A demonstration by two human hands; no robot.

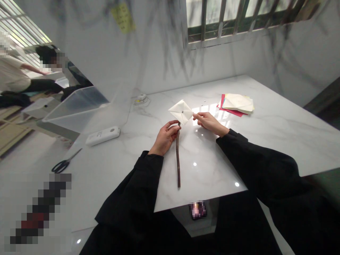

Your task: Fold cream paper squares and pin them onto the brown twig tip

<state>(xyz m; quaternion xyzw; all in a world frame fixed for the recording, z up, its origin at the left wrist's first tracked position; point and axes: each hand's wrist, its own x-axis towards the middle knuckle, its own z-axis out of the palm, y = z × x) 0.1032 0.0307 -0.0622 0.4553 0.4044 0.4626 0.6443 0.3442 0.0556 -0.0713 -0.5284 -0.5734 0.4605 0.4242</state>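
Observation:
A white paper pinwheel [181, 111] with a pin at its centre is fixed to the top of a thin brown stick [177, 156]. My left hand [165, 137] is closed round the stick just under the paper, and the stick's lower end hangs down over the white marble table [278, 131]. My right hand [209, 122] pinches the right tip of the pinwheel between thumb and forefinger. Both arms wear black sleeves.
A stack of coloured paper sheets [236, 104] lies at the back right, with small pins [204, 101] beside it. A white remote-like box [103, 135] and black scissors [65, 163] lie to the left. A clear plastic box [77, 106] and a tape roll [141, 99] stand behind. People sit far left.

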